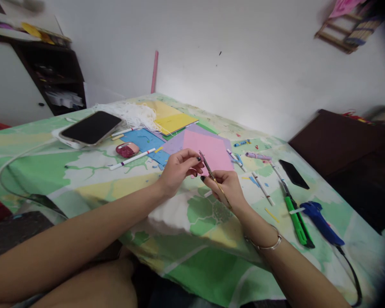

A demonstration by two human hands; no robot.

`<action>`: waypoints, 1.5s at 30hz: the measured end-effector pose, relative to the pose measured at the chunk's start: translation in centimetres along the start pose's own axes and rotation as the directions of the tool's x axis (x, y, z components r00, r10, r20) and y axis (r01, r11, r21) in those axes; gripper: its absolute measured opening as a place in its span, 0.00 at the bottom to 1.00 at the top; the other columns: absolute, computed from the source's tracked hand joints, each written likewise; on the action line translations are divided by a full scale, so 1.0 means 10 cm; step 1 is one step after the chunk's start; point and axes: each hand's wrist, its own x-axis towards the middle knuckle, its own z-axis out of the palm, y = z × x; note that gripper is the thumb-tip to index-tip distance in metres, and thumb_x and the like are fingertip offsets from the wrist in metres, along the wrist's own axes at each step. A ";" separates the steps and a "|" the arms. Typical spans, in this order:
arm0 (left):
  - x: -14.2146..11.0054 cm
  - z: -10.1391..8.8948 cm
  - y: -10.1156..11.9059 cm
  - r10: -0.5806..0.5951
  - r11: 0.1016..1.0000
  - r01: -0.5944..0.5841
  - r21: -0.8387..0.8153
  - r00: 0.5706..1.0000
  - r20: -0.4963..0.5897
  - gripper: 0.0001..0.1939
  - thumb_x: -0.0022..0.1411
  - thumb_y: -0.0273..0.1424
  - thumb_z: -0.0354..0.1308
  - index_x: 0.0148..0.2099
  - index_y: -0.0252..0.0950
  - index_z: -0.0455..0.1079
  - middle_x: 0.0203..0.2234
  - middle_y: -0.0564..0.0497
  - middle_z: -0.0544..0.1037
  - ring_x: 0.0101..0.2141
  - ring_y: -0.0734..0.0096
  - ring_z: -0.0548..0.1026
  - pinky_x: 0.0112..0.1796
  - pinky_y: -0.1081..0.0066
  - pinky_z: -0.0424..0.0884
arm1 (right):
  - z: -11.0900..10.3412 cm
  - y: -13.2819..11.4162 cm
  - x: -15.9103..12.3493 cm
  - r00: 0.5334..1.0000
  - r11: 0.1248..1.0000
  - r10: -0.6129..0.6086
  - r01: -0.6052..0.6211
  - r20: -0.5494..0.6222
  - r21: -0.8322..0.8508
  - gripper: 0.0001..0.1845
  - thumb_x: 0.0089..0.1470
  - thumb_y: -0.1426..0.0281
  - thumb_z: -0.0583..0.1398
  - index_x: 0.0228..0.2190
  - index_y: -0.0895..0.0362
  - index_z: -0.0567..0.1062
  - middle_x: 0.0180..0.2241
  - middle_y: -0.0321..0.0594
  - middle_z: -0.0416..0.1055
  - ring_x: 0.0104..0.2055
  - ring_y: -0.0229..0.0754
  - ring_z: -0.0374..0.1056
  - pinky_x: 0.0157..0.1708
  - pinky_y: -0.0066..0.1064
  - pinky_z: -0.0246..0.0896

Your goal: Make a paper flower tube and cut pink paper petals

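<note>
My right hand (227, 188) is closed round a slim gold-coloured tool (215, 179) with a narrow, dark metal tip. It points up and away from me, and I cannot tell its exact kind. Just left of that tip is my left hand (182, 170), its fingers curled and thumb bent in a pinch. Whatever lies between those fingertips is too small or hidden to make out. Both hands are above the near part of the table, in front of a pink paper sheet (208, 147) that lies over a lilac sheet (176, 141).
A patterned cloth (192, 265) covers the table. At the right lie a green cutter knife (297, 220), a blue glue gun (322, 222) and a black phone (293, 174). On the left are another phone (91, 127), white yarn (131, 114), a red case (127, 149) and a marker (133, 159).
</note>
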 end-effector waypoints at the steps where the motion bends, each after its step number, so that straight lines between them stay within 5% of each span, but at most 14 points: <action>1: 0.00 0.00 0.00 -0.002 1.000 0.002 0.001 1.000 0.000 0.03 0.52 0.27 0.60 0.31 0.33 0.68 0.24 0.52 0.74 0.23 0.77 0.72 0.28 0.75 0.66 | 0.00 0.00 0.00 1.000 1.000 -0.002 0.002 0.001 0.001 0.20 0.44 0.61 0.61 0.13 0.57 0.60 0.10 0.28 0.51 0.14 0.29 0.45 0.15 0.25 0.37; 45: 0.00 -0.02 -0.01 0.068 0.987 -0.066 0.144 0.998 -0.008 0.01 0.52 0.26 0.56 0.29 0.33 0.69 0.21 0.53 0.72 0.24 0.76 0.71 0.26 0.75 0.64 | -0.03 0.02 0.01 0.999 0.999 -0.012 0.013 0.032 -0.038 0.21 0.45 0.62 0.61 0.12 0.56 0.58 0.10 0.28 0.50 0.14 0.29 0.45 0.16 0.25 0.37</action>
